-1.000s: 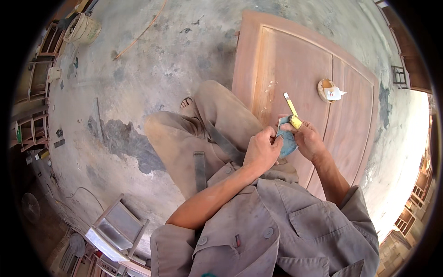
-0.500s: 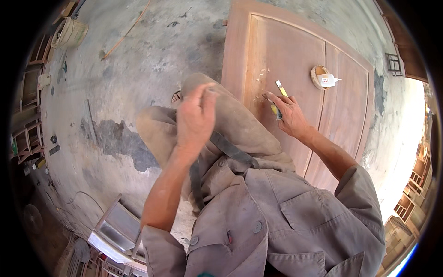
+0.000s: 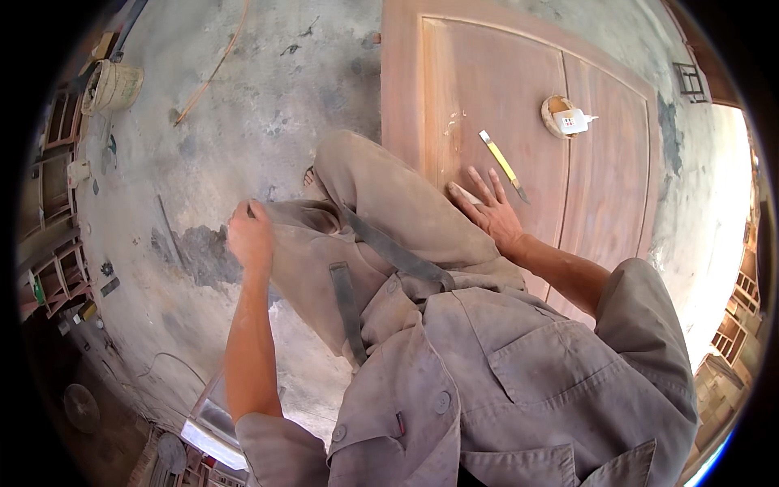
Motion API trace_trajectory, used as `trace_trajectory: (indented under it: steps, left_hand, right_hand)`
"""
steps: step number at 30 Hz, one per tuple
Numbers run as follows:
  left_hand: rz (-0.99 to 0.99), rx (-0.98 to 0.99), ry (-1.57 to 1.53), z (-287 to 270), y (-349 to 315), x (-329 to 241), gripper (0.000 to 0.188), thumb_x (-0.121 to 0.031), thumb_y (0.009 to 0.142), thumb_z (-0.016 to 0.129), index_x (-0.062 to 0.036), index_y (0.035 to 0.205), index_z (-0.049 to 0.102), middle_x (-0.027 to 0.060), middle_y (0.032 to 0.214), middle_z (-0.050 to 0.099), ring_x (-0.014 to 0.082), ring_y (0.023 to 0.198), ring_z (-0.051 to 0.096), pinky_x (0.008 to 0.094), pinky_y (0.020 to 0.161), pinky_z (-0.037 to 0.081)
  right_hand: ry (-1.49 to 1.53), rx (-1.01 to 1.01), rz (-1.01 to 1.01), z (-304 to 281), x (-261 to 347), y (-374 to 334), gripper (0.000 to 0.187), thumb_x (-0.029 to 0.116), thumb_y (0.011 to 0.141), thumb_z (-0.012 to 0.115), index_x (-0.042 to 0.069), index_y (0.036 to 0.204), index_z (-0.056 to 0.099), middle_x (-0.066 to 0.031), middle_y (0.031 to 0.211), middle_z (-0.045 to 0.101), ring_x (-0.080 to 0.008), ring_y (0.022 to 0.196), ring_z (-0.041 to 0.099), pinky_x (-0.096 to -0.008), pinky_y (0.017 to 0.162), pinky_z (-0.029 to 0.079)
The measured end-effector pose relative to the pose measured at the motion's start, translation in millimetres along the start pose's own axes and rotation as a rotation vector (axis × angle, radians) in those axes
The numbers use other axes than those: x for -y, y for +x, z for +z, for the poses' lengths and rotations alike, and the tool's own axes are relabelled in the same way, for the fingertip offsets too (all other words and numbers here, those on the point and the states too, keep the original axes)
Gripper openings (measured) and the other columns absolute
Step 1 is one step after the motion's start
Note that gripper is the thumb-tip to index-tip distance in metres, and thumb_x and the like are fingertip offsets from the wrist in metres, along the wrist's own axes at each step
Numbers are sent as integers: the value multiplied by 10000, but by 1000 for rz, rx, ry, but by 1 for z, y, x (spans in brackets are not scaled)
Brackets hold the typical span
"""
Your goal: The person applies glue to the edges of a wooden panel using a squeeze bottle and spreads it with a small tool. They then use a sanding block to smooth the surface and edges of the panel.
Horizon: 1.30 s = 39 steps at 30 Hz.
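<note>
Across reddish wooden panelling [image 3: 507,81] the right hand [image 3: 497,214] splays, grip released; the left hand [image 3: 251,234], I cannot tell.

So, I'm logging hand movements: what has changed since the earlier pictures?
The left hand has swung away from the right hand, out to the left. The right hand has let go of the yellow tool, which now lies on the wooden panel; its fingers are spread over the panel. The blue piece held earlier is no longer plainly visible. The white bottle and round bowl stayed on the panel.
</note>
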<state>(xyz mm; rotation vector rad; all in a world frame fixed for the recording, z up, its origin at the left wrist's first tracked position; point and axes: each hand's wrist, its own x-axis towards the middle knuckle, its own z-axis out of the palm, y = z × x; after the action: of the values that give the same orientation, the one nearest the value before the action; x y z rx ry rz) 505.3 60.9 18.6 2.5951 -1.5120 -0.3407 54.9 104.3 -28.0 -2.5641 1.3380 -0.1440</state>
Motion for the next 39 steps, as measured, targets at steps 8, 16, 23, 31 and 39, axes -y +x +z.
trace_trajectory:
  steps: [8, 16, 23, 31, 39]
  left_hand:
    - [60, 6, -16, 2, 9, -9, 358, -355, 976, 533, -97, 1094, 752, 194, 1052, 744, 427, 958, 701, 528, 832, 543]
    - [43, 37, 12, 6, 11, -7, 356, -365, 969, 543, -119, 1110, 758, 196, 1049, 740, 426, 961, 695, 533, 832, 540]
    - [63, 29, 6, 3, 13, -11, 368, -365, 976, 537, -106, 1133, 746, 202, 1040, 740, 427, 971, 691, 527, 844, 533]
    - [52, 10, 16, 8, 12, 1, 346, -356, 977, 547, -123, 1134, 748, 206, 1040, 734, 422, 946, 696, 524, 831, 543]
    - [67, 37, 23, 6, 11, -4, 366, -373, 985, 531, -120, 1139, 745, 214, 1023, 727, 430, 945, 692, 531, 831, 538]
  right_hand:
    - [-41, -36, -65, -3, 8, 2, 689, 317, 995, 513, 116, 1610, 277, -118, 1299, 685, -400, 1568, 167, -664, 1252, 43]
    - [24, 125, -78, -17, 4, -2, 616, 248, 1003, 490, 108, 1582, 332, -76, 1376, 661, -379, 1575, 165, -649, 1263, 46]
    - [39, 146, -18, -19, 2, 2, 572, 189, 988, 491, 100, 1544, 392, -64, 1418, 631, -385, 1567, 189, -618, 1279, 59]
    - [-23, 172, -36, -22, -1, 6, 698, 204, 916, 609, 92, 1559, 361, -71, 1393, 646, -393, 1569, 174, -640, 1274, 51]
    - [-100, 124, -77, -27, -3, -10, 721, 204, 911, 620, 90, 1569, 347, -91, 1418, 626, -388, 1573, 156, -629, 1278, 48]
